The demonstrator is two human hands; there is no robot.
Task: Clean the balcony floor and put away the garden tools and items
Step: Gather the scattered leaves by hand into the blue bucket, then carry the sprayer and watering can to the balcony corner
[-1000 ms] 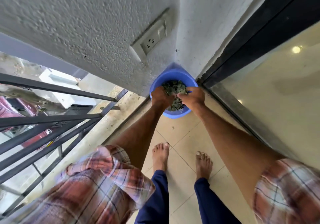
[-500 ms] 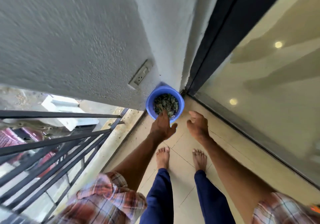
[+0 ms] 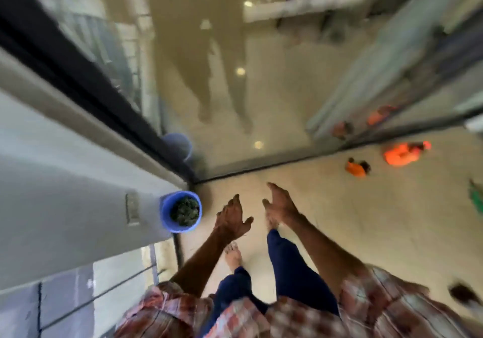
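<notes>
A blue bucket [image 3: 165, 213] filled with dark green leaf debris stands on the tiled floor in the corner where the wall meets the glass door. My left hand [image 3: 231, 218] hovers to the right of the bucket, fingers spread, holding nothing. Further right and apart from the bucket, my right hand [image 3: 281, 204] is also empty with straight fingers. Two orange garden items, one larger [image 3: 401, 154] and one smaller [image 3: 355, 168], lie on the floor at the right near the glass. The frame is motion-blurred.
A glass door [image 3: 261, 89] with a dark frame fills the top and reflects the bucket and my legs. A green item [image 3: 476, 201] sits at the right edge and a dark item [image 3: 462, 294] at the lower right. The railing [image 3: 104, 285] runs at the lower left.
Both hands left the leaves in the bucket and drew back empty. My view swung right, so the bucket now sits at the left and the orange items came into view.
</notes>
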